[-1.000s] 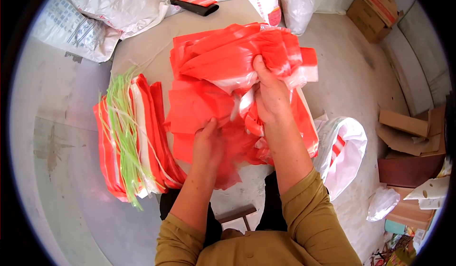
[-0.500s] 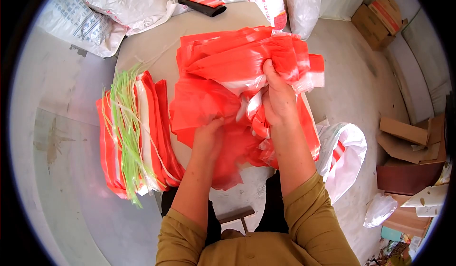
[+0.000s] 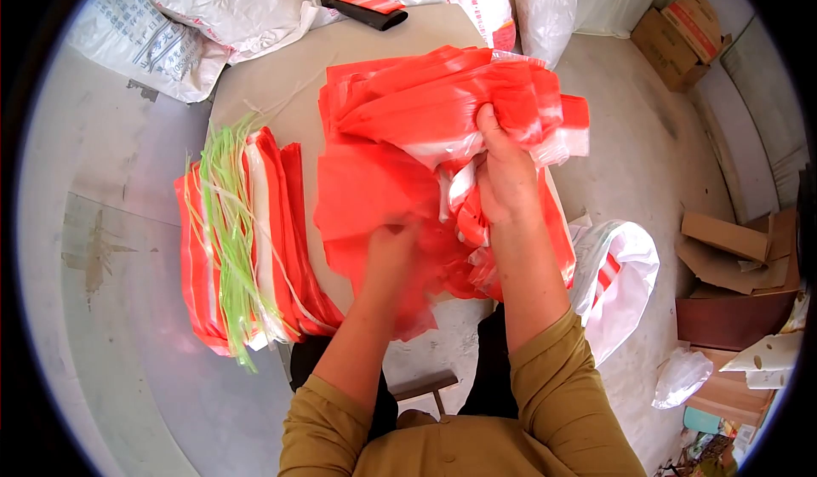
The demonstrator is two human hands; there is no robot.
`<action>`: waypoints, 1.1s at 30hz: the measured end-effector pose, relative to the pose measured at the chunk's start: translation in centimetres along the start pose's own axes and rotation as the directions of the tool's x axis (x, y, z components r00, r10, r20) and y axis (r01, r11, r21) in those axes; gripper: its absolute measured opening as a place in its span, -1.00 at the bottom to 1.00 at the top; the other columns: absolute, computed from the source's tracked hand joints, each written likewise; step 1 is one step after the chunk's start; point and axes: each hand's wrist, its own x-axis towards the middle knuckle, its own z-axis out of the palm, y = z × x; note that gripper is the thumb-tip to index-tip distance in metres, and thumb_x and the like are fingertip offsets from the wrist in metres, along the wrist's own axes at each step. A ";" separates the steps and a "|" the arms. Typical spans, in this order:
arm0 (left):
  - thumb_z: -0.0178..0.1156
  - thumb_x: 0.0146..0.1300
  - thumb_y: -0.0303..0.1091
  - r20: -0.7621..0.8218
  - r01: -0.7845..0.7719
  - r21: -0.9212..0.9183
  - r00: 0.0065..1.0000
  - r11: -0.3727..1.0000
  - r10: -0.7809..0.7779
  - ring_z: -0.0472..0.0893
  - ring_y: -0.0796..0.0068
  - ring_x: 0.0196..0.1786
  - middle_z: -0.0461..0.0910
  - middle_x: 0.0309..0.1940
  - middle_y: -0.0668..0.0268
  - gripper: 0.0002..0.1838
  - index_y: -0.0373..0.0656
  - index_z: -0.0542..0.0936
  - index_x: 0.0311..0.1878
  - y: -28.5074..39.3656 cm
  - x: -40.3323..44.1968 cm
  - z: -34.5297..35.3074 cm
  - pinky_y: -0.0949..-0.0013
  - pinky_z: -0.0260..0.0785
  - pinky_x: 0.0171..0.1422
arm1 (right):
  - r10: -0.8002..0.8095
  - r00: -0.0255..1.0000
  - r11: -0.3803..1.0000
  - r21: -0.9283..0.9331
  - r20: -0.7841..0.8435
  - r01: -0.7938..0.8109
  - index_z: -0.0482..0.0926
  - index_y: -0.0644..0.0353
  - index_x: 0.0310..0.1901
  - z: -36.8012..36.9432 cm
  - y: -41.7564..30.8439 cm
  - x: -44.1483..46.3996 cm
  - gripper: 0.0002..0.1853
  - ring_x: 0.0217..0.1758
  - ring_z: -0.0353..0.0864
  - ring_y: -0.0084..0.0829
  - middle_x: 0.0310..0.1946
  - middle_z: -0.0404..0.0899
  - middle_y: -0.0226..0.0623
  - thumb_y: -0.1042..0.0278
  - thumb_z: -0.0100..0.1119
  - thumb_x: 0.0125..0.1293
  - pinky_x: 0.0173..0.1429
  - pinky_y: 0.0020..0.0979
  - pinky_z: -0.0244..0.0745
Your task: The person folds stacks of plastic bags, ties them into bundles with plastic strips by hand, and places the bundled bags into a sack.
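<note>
A large bundle of thin red plastic bags [image 3: 379, 119] with white and clear stripes lies over the table in front of me. My right hand [image 3: 509, 175] grips its gathered right part, thumb on top and fingers hidden beneath. Lower down, my left hand [image 3: 391, 243] is closed on a loose fold of the red plastic, its fingers partly smeared by motion. Left of the bundle, a folded stack of red-and-white striped bags [image 3: 289, 222] carries a bunch of green plastic strips [image 3: 230, 230] on top.
The beige table [image 3: 272, 77] bears a black item with a striped red top [image 3: 366, 9] at its back edge. Filled white sacks [image 3: 217, 9] stand behind it. An open white sack [image 3: 625, 264] is at the right, with cardboard boxes [image 3: 732, 247] beyond on the floor.
My left hand has shifted right and slightly down, and the loose red plastic edge has moved right with it. My right hand and the bundle have moved slightly right.
</note>
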 end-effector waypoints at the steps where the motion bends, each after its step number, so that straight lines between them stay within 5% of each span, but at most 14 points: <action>1: 0.17 0.44 -0.52 -0.001 -0.028 -0.087 1.000 0.996 0.028 0.54 0.47 0.18 0.54 0.23 0.27 -0.59 -0.33 0.46 0.32 -0.5 -0.3 0.4 0.37 0.41 0.25 | -0.004 1.000 1.000 -0.030 0.011 0.004 0.54 0.36 0.29 0.1 0.0 -0.1 -0.49 0.24 0.55 -0.43 0.21 0.61 -0.27 0.10 0.26 0.55 0.38 -0.34 0.42; 4: 0.18 0.46 -0.52 -0.018 -0.033 -0.158 0.999 0.987 0.030 0.47 0.44 0.32 0.45 0.34 0.25 -0.50 -0.30 0.35 0.42 1.3 -2.9 3.2 0.34 0.33 0.41 | -0.017 0.999 0.997 -0.079 0.046 0.020 0.55 0.40 0.28 0.1 0.3 -0.1 -0.45 0.21 0.55 -0.44 0.18 0.61 -0.26 0.03 0.24 0.56 0.34 -0.37 0.42; 7: 0.19 0.47 -0.52 -0.076 0.000 -0.020 0.997 1.000 -0.002 0.38 0.38 0.43 0.37 0.41 0.20 -0.43 -0.27 0.25 0.46 2.7 -5.2 5.1 0.30 0.21 0.54 | -0.034 0.997 0.994 -0.098 0.070 0.041 0.55 0.40 0.27 -0.2 0.6 0.1 -0.44 0.21 0.54 -0.44 0.17 0.62 -0.27 0.01 0.23 0.55 0.34 -0.37 0.42; 9: 0.16 0.47 -0.53 -0.040 -0.174 0.131 0.983 0.976 0.180 0.34 0.33 0.47 0.31 0.44 0.18 -0.39 -0.26 0.17 0.50 -1.3 -4.9 4.0 0.28 0.14 0.59 | -0.057 0.995 0.992 -0.111 0.085 0.067 0.58 0.38 0.23 -0.5 0.9 0.5 -0.46 0.17 0.55 -0.45 0.13 0.64 -0.29 -0.01 0.22 0.56 0.31 -0.38 0.43; 12: 0.30 0.45 -0.37 -0.029 -0.337 0.207 0.936 0.919 0.350 0.43 0.31 0.27 0.39 0.24 0.18 -0.44 -0.35 0.28 0.35 -4.3 -5.0 3.8 0.22 0.32 0.41 | 0.028 0.999 0.999 -0.025 0.046 -0.027 0.56 0.23 0.29 -0.5 0.6 0.4 -0.56 0.23 0.57 -0.43 0.20 0.62 -0.36 0.19 0.32 0.50 0.36 -0.30 0.46; 15: 0.28 0.45 -0.37 0.064 -0.404 0.173 0.915 0.898 0.399 0.37 0.25 0.36 0.23 0.39 0.13 -0.34 -0.34 0.16 0.44 -4.7 -6.1 3.9 0.18 0.24 0.50 | 0.047 0.999 0.998 -0.050 0.001 -0.046 0.55 0.16 0.32 0.0 0.4 0.0 -0.56 0.27 0.58 -0.43 0.25 0.61 -0.40 0.28 0.37 0.48 0.40 -0.28 0.48; 18: 0.30 0.44 -0.35 0.111 -0.389 -0.098 0.910 0.916 0.398 0.36 0.23 0.38 0.16 0.44 0.14 -0.26 -0.33 0.10 0.50 -3.0 -7.7 5.4 0.13 0.23 0.52 | 0.022 0.999 0.989 -0.144 -0.032 -0.027 0.56 0.16 0.30 -0.1 0.6 -0.1 -0.56 0.27 0.58 -0.45 0.24 0.60 -0.41 0.28 0.37 0.47 0.40 -0.29 0.47; 21: 0.36 0.38 -0.34 0.176 -0.447 0.264 0.894 0.855 0.413 0.36 0.11 0.42 0.23 0.43 0.03 -0.18 -0.39 0.10 0.51 -2.6 -7.8 4.2 0.06 0.24 0.52 | 0.030 0.999 0.987 -0.157 -0.035 -0.036 0.56 0.17 0.31 -0.3 0.7 -0.2 -0.56 0.28 0.57 -0.45 0.25 0.60 -0.41 0.27 0.38 0.47 0.40 -0.30 0.47; 24: 0.43 0.25 -0.33 0.177 -0.450 0.672 0.869 0.589 0.462 0.35 -0.05 0.43 0.30 0.37 -0.12 -0.09 -0.47 0.12 0.50 -2.4 -7.0 3.2 0.00 0.24 0.49 | 0.012 0.998 0.954 -0.298 0.060 0.007 0.67 0.29 0.12 -1.1 1.1 -0.1 -0.49 0.20 0.52 -0.42 0.12 0.63 -0.28 -0.07 0.23 0.51 0.38 -0.36 0.38; 26: 0.46 0.18 -0.32 0.215 -0.421 0.753 0.884 0.506 0.415 0.35 -0.16 0.41 0.32 0.34 -0.20 -0.07 -0.50 0.15 0.49 -1.8 -7.2 2.7 -0.03 0.24 0.48 | 0.000 0.997 0.901 -0.432 0.081 0.035 0.74 0.35 0.01 -2.3 2.1 0.4 -0.35 0.21 0.48 -0.38 0.11 0.63 -0.18 -0.25 0.14 0.52 0.41 -0.35 0.30; 30: 0.50 0.12 -0.30 0.295 -0.438 0.776 0.888 0.454 0.353 0.34 -0.27 0.39 0.31 0.35 -0.24 -0.04 -0.51 0.17 0.47 -0.6 -8.5 2.0 -0.09 0.23 0.48 | 0.019 0.994 0.844 -0.535 0.109 0.042 0.78 0.31 -0.02 -3.1 2.3 0.5 -0.31 0.36 0.42 -0.29 0.25 0.57 -0.08 -0.32 0.09 0.51 0.53 -0.28 0.19; 33: 0.53 0.09 -0.29 0.373 -0.491 0.831 0.840 0.260 0.394 0.28 -0.27 0.46 0.25 0.42 -0.24 -0.10 -0.44 0.28 0.42 -0.1 -9.8 1.7 -0.12 0.19 0.51 | 0.035 0.998 0.919 -0.395 0.054 -0.011 0.60 0.23 0.23 -2.4 1.7 -0.2 -0.53 0.35 0.49 -0.38 0.28 0.57 -0.28 0.05 0.29 0.48 0.49 -0.30 0.33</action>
